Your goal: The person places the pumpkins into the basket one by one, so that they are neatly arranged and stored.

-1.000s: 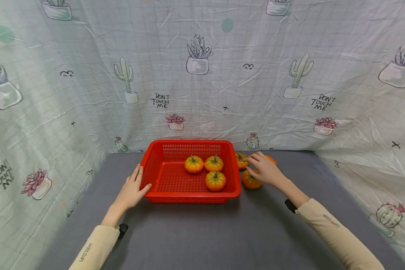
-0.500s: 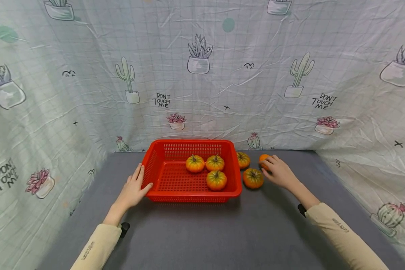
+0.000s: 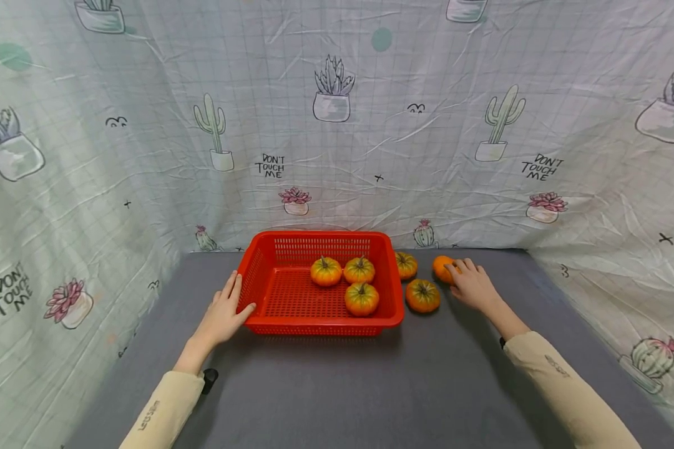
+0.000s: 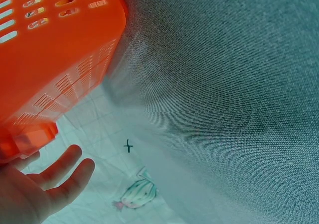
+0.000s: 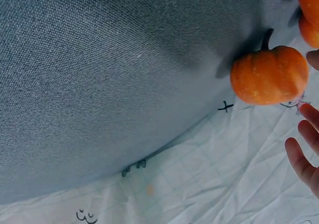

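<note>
My left hand (image 3: 220,317) rests on the left rim of a red plastic basket (image 3: 320,322), fingers extended along its outer side. In the left wrist view, the basket's slotted wall (image 4: 65,50) rises above the spread fingers (image 4: 75,179). Inside the basket are three small orange-and-green pumpkins (image 3: 362,299). My right hand (image 3: 473,285) is just right of a plain orange pumpkin (image 3: 443,269) at the back of the table, fingertips close to it. In the right wrist view, that pumpkin (image 5: 269,77) shows a dark stem, and the fingers (image 5: 299,159) beside it are loosely apart.
Two more orange-and-green pumpkins stand right of the basket: one near its front corner (image 3: 423,295), another pumpkin (image 3: 406,265) by its back right side. The grey table (image 3: 337,399) ends at a hanging cloth (image 3: 460,206) printed with cacti, at the back and both sides.
My right hand has moved right, from above the pumpkins beside the basket to the plain orange one, and uncovers more of it. The left hand stays on the rim.
</note>
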A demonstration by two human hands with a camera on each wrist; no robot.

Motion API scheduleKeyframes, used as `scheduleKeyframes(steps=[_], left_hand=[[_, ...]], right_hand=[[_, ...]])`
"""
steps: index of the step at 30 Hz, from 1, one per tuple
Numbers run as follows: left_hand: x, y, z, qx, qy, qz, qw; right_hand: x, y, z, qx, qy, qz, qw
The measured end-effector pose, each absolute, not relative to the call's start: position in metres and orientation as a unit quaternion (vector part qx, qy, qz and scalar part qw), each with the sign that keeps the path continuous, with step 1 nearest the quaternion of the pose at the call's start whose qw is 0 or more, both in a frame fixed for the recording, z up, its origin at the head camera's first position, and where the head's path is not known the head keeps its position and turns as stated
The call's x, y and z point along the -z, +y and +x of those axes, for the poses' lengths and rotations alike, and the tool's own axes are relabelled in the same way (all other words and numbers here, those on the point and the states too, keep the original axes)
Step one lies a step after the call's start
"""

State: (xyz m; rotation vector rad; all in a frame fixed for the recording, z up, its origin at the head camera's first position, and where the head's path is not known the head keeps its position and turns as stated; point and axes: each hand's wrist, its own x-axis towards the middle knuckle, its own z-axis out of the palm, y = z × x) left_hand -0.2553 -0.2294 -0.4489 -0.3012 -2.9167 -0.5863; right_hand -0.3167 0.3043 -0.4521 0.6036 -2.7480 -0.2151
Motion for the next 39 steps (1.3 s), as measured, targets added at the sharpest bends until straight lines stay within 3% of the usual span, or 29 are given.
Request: scheduleKeyframes(steps=[22, 39], left_hand=[[0.450, -0.229, -0.257, 0.197, -0.973, -0.094, 0.073], [0.450, -0.230, -0.257, 0.198, -0.973, -0.094, 0.072]], right_hand=[[0.450, 0.310, -0.348, 0.104, -0.960, 0.225, 0.133], [0.457, 0.312, -0.358, 0.104, -0.970, 0.208, 0.078]])
